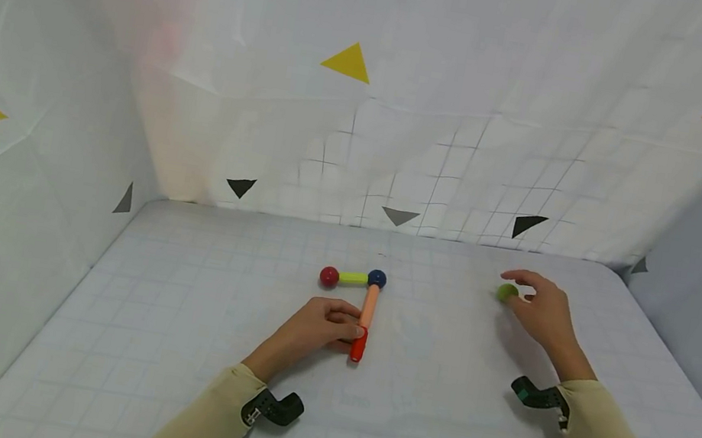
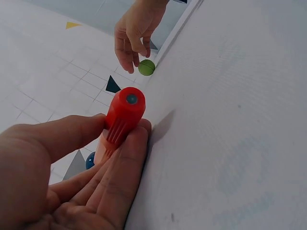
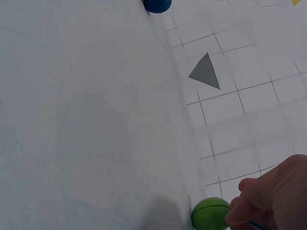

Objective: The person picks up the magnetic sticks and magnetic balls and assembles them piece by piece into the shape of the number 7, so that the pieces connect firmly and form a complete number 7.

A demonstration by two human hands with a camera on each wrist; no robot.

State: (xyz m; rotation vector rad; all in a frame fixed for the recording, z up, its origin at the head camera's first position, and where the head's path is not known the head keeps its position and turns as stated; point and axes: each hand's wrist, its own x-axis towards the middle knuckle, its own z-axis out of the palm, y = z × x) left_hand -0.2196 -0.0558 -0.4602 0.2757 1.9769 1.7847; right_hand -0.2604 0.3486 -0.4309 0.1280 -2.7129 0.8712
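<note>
Two building sticks, a red one and an orange one, stand end to end in a line. My left hand pinches the red stick between thumb and fingers; its free end shows a small metal disc in the left wrist view. Beyond the orange stick sits a dark blue ball, from which a yellow-green stick runs left to a red ball. At the right, my right hand is at a green ball, thumb beside it and index finger stretched above it.
A white table with a faint grid lies under everything. White sheet walls rise behind it and at both sides, marked with yellow triangles and dark triangles. Each sleeve carries a black wrist camera.
</note>
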